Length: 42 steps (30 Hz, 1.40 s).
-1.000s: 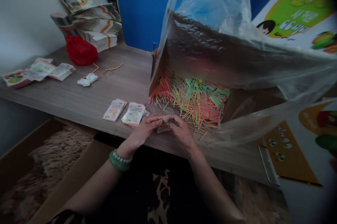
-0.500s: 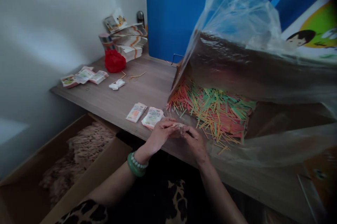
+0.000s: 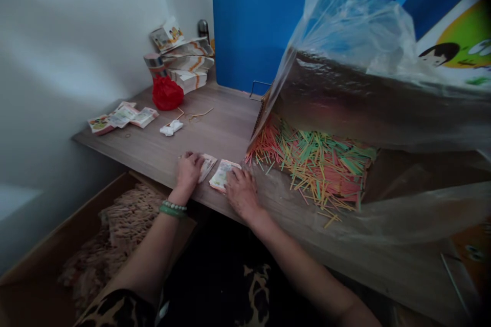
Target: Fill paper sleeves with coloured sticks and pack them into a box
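While curved, right hand (image 3: 242, 191) on packet (image 3: 219, 176)

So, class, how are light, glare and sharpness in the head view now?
Head view: dim overall, pale light patches on the wall; glints on the clear plastic bag; print on the packet under the right hand too soft to read; top right corner darkened.
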{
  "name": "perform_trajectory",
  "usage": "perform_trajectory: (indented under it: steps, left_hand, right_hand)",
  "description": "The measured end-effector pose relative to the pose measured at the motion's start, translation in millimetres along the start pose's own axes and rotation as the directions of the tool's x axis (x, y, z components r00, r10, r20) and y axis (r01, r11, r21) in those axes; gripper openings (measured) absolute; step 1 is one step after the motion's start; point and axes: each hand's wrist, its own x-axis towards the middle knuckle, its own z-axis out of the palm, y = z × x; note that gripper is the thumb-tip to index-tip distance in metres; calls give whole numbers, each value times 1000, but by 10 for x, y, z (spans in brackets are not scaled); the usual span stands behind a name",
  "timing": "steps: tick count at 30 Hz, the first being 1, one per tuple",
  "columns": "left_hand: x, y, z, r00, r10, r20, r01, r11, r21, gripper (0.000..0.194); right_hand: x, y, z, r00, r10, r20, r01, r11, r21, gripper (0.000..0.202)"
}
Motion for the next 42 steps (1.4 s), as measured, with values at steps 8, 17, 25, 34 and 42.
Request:
perform_trajectory:
  steps: [8, 17, 25, 34, 42]
  left_hand:
    - [-410, 244, -171, 1000, 20, 1, -20, 989, -145, 38]
    - [-511, 669, -207, 918, 101, 382, 112, 860, -498, 20]
    - [-733, 1275, 9, 815, 10, 580, 497, 504, -706, 20]
    - [-1104, 1500, 484, 628, 369, 685, 293, 704, -647, 14]
    - [-1457, 1819, 1034, 334, 744, 579, -556, 651, -517, 27]
  right_hand:
    - [7, 89, 148, 985, -31, -173, 38, 998, 41, 20]
    - [-280, 135, -88, 919, -270, -286, 222, 956, -190, 25]
    - [-990, 1051, -562, 976, -48, -213, 10, 985, -174, 39]
    - [-1700, 1935, -946, 894, 447, 21, -410, 837, -362, 41]
    - [-1452, 1864, -969, 833, 540, -119, -550, 784, -287, 33]
